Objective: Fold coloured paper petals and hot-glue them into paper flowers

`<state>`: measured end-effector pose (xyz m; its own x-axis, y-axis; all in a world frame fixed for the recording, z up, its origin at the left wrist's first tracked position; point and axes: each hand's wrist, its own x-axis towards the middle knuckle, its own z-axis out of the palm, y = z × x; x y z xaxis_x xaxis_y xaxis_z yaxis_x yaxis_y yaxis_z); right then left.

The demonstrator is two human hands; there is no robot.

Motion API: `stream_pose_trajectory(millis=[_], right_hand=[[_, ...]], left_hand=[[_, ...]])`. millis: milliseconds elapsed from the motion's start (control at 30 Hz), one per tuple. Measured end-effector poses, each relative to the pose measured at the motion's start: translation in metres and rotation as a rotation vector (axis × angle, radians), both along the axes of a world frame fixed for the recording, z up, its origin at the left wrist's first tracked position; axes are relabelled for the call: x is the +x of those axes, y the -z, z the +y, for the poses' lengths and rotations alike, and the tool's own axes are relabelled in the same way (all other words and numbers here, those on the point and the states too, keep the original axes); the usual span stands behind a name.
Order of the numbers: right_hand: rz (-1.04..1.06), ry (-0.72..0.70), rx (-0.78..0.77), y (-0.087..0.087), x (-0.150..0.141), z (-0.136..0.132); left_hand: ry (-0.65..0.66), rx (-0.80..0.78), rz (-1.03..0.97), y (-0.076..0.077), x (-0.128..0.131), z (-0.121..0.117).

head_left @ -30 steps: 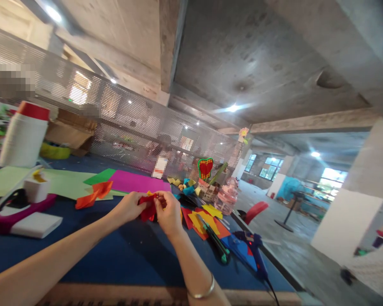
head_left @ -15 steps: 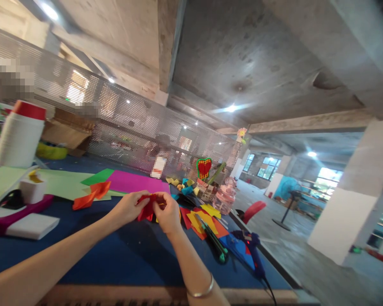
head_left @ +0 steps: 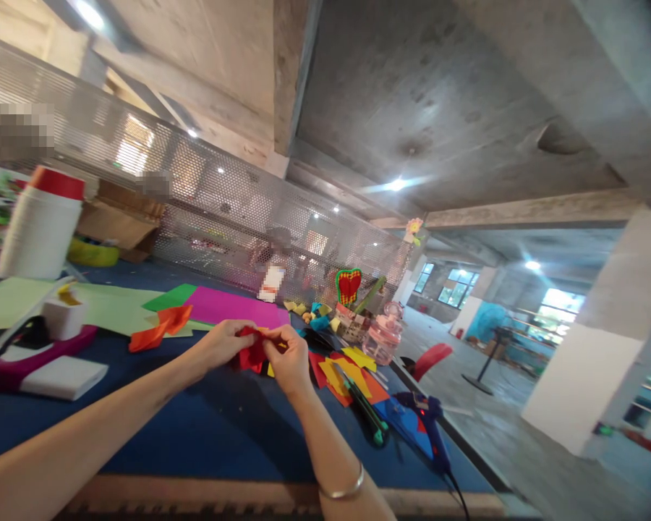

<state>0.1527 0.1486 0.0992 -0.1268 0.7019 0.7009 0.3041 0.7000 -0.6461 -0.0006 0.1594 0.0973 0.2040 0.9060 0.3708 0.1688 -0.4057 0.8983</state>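
Observation:
Over the blue tabletop, both of my hands pinch a small folded red paper piece. My left hand grips its left side with closed fingers. My right hand pinches its right side, and a bit of yellow paper shows under that hand. A metal bangle sits on my right wrist. Just to the right of my hands lie loose red, yellow and orange paper squares.
A blue glue gun and a green-handled cutter lie right of my hands. Magenta and green sheets, an orange folded piece, a white jar and a pink bottle stand further back. A mesh screen borders the table.
My hands stay together on the red paper and have shifted only slightly; the fingers have reworked their pinch on it. The view has moved a little.

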Motion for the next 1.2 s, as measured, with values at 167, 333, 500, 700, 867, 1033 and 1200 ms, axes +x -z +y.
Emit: stream_pose_trajectory(millis=[167,333,500,700,867,1033,1200], right_hand=[[-0.001,0.066,-0.017,0.003,0.0,0.002],[0.008,0.059,-0.008,0.004,-0.001,0.001],[-0.018,0.009,0.089,0.0,-0.001,-0.002],[-0.11,-0.006,0.127,-0.002,0.001,-0.007],[-0.092,0.003,0.011,-0.003,0.003,-0.005],[0.06,-0.127,-0.304,0.002,0.005,0.006],[0.029,-0.13,-0.357,0.004,0.007,0.006]], left_hand=[[-0.025,-0.011,-0.046,0.003,0.005,-0.004],[-0.059,0.14,0.0,0.003,0.006,-0.005],[-0.051,0.127,0.012,0.002,0.004,-0.006],[-0.084,0.154,0.083,0.01,0.001,0.003],[-0.191,0.197,0.264,0.015,-0.002,0.006],[-0.273,0.196,0.483,0.006,0.0,-0.007],[-0.348,0.199,0.608,0.0,0.001,-0.015]])
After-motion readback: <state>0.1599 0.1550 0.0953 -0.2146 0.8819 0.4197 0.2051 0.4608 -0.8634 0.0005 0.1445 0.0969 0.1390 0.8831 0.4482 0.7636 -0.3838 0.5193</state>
